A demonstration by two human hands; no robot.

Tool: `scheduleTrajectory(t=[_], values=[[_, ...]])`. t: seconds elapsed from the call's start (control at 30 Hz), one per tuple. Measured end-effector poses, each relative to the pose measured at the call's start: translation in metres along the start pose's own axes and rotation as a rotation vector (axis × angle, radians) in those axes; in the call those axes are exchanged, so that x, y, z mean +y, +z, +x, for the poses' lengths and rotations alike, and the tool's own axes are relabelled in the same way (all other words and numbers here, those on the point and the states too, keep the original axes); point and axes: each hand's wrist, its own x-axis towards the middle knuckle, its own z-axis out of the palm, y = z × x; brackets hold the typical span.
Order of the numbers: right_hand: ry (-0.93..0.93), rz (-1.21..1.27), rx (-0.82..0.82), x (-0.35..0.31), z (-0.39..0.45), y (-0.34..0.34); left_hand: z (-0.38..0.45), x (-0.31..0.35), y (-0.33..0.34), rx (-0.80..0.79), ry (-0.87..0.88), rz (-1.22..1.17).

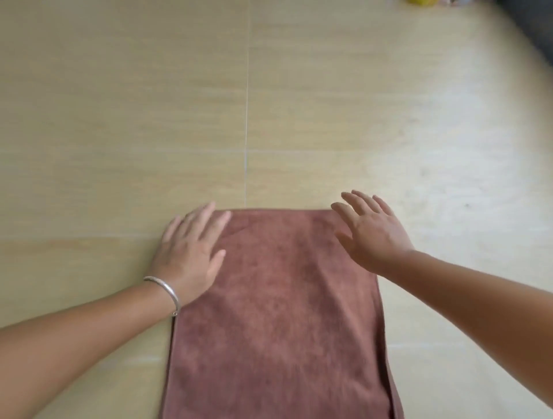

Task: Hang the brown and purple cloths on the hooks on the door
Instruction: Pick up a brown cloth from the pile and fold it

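Observation:
A brown cloth (278, 314) lies flat and folded on the pale tiled floor (119, 119), running from mid-frame down past the bottom edge. My left hand (191, 248), with a silver bangle on the wrist, rests flat with straight fingers on the cloth's far left corner. Over the far right corner, my right hand (371, 230) has its fingers spread and straight; whether it touches the cloth I cannot tell. No purple cloth, door or hooks are in view.
A tile joint (247, 104) runs away from the cloth's far edge. A yellow object (422, 2) shows at the top edge, and something dark and blurred (535, 27) fills the top right corner.

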Motion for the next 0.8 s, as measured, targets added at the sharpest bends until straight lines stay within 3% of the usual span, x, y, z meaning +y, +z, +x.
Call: scheduleTrajectory(t=[0.1,0.27,0.57,0.8], values=[[-0.149,0.014,-0.065,-0.023,-0.056,0.017,-0.057,0.026,0.006,-0.205,0.242,0.069],[-0.266,-0.063,-0.325,-0.041,-0.110,0.034,-0.120,0.033,0.020,-0.450,0.349,0.153],[-0.148,-0.210,-0.273,-0.036,-0.046,0.023,-0.052,0.006,0.021,-0.412,0.272,0.307],[-0.465,-0.131,-0.293,-0.038,-0.114,0.036,-0.095,0.002,0.019,-0.433,0.496,0.269]])
